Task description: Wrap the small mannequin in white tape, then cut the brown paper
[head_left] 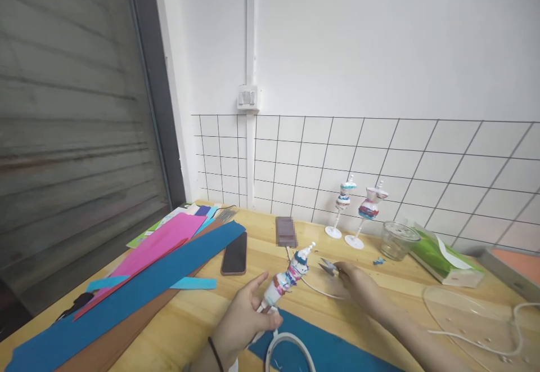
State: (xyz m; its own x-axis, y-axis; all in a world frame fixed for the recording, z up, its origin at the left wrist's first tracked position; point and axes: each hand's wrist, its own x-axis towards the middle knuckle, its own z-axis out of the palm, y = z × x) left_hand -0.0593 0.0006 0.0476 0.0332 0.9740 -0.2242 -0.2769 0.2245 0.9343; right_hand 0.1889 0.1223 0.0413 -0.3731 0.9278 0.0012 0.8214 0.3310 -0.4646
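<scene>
My left hand [248, 318] is closed around the stand of a miniature dress-form mannequin [287, 279]. This mannequin is tilted, its white body patched with pink, blue and brown scraps. My right hand [356, 287], slightly blurred, grips small scissors [328, 267] whose silver blades point left, toward the mannequin; the handles are hidden by the fingers. Below the left hand is a white ring [312, 355], partly cut off by the frame, over a sheet of blue fabric [333, 341].
Layered coloured fabric sheets [169, 279] cover the table's left side, by a phone [234, 254]. Two similar mannequins [343, 200] [368, 211] stand at the back. To the right are a glass jar [399, 241], a green tissue pack [447, 259] and a white cable [476, 335].
</scene>
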